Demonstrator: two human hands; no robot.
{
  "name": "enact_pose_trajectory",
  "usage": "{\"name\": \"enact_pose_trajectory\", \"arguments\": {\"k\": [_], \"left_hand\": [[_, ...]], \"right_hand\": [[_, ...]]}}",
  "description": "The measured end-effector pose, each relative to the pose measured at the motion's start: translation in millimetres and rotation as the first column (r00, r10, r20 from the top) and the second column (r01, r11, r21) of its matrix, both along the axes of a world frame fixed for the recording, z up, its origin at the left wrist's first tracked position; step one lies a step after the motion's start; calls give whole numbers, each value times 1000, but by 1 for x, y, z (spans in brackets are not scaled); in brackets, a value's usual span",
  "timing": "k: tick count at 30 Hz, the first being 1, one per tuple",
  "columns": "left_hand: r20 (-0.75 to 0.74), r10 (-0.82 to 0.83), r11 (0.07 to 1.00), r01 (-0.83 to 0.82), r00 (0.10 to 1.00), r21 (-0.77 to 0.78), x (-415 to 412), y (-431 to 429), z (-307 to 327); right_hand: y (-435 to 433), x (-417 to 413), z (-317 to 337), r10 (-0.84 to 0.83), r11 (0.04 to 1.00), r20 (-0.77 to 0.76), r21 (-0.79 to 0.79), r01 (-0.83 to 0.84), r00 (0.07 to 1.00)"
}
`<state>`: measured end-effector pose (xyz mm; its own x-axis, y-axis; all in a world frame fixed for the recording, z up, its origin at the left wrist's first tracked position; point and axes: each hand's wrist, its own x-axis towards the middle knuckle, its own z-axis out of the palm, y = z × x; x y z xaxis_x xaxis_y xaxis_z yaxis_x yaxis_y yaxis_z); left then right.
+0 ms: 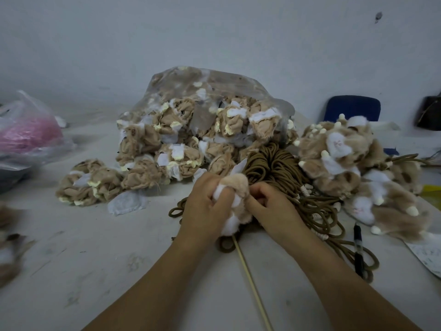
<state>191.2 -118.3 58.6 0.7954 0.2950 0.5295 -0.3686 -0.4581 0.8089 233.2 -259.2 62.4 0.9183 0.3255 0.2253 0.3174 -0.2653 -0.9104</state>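
Left hand [202, 207], right hand [274, 209] gripping plush [235, 185], sheet [427, 254] writing unreadable

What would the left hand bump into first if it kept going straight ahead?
Probably the bundle of brown cords, just beyond the plush piece that the left hand grips, though depth is hard to judge here.

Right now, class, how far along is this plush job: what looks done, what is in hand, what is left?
Done, it seems: a pile of fur-side-out plush pieces at the right. In hand: the left hand and right hand both grip one plush piece, a thin stick below it. Left: a clear bag full of inside-out skins, with spilled skins beside it. Most seems still ahead.
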Motion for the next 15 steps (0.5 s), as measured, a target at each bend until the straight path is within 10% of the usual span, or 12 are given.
{"name": "enact_pose_trajectory", "arguments": {"k": [8, 15], "left_hand": [[7, -42, 998, 42, 999, -37, 0, -1, -5], [-52, -27, 1000, 26, 998, -12, 1, -1, -8]], "right_hand": [[1, -6, 4, 240, 898, -319, 432, -85, 917], [-1, -10, 11, 592, 669, -303, 701, -246, 747]]}}
